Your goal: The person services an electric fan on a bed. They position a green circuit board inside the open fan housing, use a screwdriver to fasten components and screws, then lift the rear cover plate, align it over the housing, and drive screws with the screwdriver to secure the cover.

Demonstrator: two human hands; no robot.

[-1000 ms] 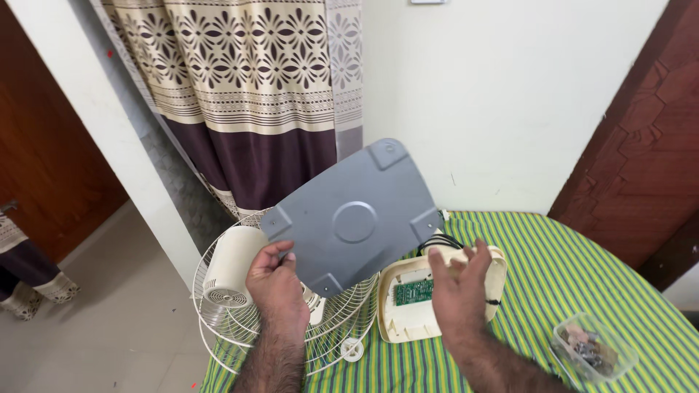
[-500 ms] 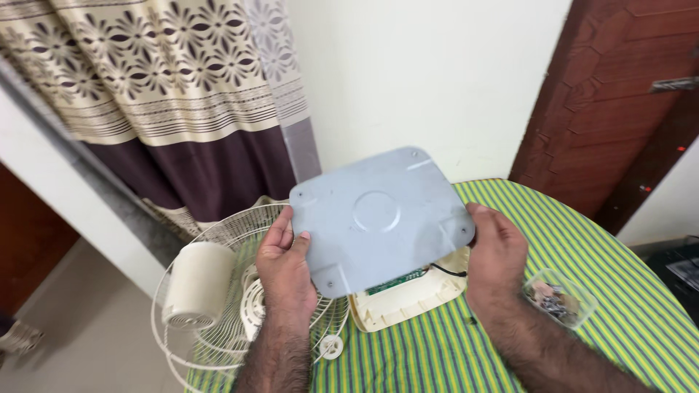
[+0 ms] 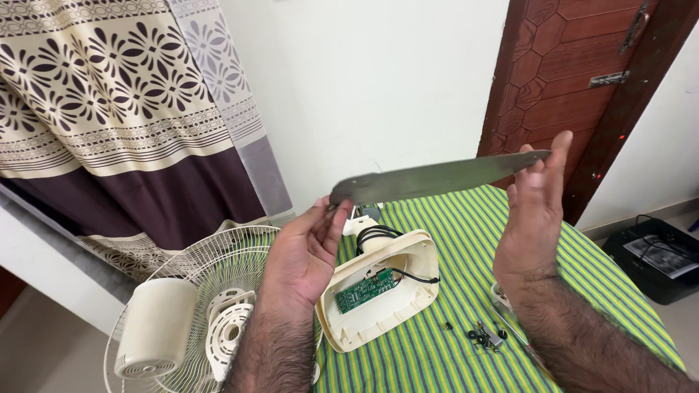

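Since the earlier frame the grey plate (image 3: 437, 179) has turned from flat-facing to nearly edge-on, and both hands sit wider apart. Just below the right hand (image 3: 535, 211) small screws (image 3: 484, 336) lie on the striped bench (image 3: 466, 240). Left hand (image 3: 306, 251) holds one plate end in an open-fingered grip, right hand the other end. Under the plate lies the cream fan base (image 3: 382, 298), open, green board showing. Left of the left grip lies the fan grille (image 3: 211, 269).

Curtain (image 3: 109, 124), door (image 3: 582, 80), fan guard (image 3: 218, 262), screws (image 3: 484, 336).
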